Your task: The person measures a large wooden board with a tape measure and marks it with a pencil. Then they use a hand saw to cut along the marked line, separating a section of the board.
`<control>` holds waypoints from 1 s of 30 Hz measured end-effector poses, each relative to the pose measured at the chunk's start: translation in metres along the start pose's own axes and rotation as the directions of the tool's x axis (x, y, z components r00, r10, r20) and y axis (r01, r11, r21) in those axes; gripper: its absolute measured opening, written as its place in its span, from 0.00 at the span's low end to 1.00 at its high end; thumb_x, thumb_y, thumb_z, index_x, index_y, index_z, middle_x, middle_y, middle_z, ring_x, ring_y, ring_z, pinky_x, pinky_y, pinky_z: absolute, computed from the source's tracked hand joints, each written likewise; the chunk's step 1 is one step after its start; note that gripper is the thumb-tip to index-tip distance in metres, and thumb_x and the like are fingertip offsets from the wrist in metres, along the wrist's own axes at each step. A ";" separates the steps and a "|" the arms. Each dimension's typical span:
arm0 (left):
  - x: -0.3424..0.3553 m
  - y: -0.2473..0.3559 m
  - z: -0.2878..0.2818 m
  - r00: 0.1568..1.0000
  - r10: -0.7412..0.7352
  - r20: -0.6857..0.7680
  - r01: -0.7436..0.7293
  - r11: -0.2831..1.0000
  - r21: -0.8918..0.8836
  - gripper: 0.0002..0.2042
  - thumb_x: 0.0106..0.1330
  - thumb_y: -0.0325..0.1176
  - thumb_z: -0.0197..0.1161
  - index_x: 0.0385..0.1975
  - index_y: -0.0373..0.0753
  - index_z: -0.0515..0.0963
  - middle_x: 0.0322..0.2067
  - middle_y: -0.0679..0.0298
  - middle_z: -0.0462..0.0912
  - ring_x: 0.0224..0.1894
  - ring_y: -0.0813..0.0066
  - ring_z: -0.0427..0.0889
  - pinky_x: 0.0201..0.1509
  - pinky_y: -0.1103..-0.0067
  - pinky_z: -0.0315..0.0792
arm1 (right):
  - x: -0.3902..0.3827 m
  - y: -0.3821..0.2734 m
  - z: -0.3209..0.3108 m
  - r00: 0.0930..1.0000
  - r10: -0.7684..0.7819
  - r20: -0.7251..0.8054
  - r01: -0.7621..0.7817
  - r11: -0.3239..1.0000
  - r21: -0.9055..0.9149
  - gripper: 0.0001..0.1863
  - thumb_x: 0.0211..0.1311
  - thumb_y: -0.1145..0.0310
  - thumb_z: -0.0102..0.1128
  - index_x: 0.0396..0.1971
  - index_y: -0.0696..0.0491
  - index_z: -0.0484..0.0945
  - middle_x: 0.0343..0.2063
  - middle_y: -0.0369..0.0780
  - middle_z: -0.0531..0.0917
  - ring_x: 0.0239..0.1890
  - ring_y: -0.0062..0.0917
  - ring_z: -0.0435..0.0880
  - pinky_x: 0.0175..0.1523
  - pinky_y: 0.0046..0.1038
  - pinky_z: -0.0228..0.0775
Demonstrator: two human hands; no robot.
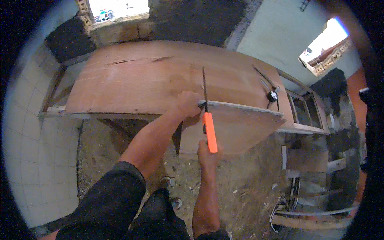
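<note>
A handsaw (210, 132) with a bright orange handle points away from me, its thin dark blade seen nearly edge-on. My right hand (208, 154) is closed round the near end of that handle. The blade meets the pale edge of a wooden board (232, 128), which juts toward me from the large plywood sheet (132, 80). My left hand (189, 104) grips the board at its left corner, just left of the blade; its fingertips are partly hidden. Plywood lies under the far part of the blade.
Right of the saw, a round black-and-white tool (272, 96) lies beside a long, thin metal tool (264, 76) on the plywood. A wooden frame (306, 108) extends at right. Scraps litter the dirt floor (244, 192). White tiled wall (40, 152) stands at left.
</note>
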State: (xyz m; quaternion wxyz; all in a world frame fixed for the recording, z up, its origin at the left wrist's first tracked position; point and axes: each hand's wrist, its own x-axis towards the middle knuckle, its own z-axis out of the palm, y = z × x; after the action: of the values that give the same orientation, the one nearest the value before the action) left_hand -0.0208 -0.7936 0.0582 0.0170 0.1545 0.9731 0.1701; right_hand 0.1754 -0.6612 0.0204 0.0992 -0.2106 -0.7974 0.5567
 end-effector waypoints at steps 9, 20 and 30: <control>0.003 -0.001 0.005 0.999 0.037 0.026 -0.038 0.998 0.055 0.13 0.53 0.36 0.70 0.36 0.38 0.86 0.36 0.49 0.88 0.41 0.49 0.88 0.45 0.58 0.82 | -0.047 0.040 -0.017 0.996 -0.079 -0.046 0.069 0.979 -0.193 0.05 0.54 0.75 0.59 0.25 0.58 0.72 0.20 0.36 0.73 0.21 0.22 0.70 0.25 0.29 0.63; -0.007 -0.004 0.009 0.957 0.128 -0.260 -0.131 0.991 0.005 0.11 0.53 0.37 0.67 0.29 0.37 0.85 0.28 0.48 0.86 0.31 0.44 0.85 0.37 0.54 0.79 | -0.097 0.008 -0.053 0.977 -0.206 -0.061 0.195 0.969 -0.150 0.06 0.51 0.75 0.60 0.23 0.58 0.72 0.16 0.36 0.71 0.18 0.23 0.69 0.24 0.32 0.64; -0.008 0.001 -0.010 0.998 0.040 -0.051 -0.040 0.999 -0.008 0.11 0.52 0.37 0.67 0.28 0.36 0.86 0.28 0.47 0.86 0.31 0.44 0.86 0.39 0.54 0.80 | -0.081 -0.020 -0.051 0.911 -0.408 -0.060 0.395 0.905 -0.160 0.05 0.50 0.74 0.58 0.25 0.58 0.72 0.17 0.33 0.70 0.18 0.20 0.66 0.24 0.29 0.61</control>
State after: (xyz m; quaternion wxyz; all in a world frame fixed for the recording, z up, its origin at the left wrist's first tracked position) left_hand -0.0137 -0.7983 0.0677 -0.0106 0.1694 0.9691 0.1787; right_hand 0.2629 -0.6604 0.0636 0.2328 -0.0738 -0.8564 0.4549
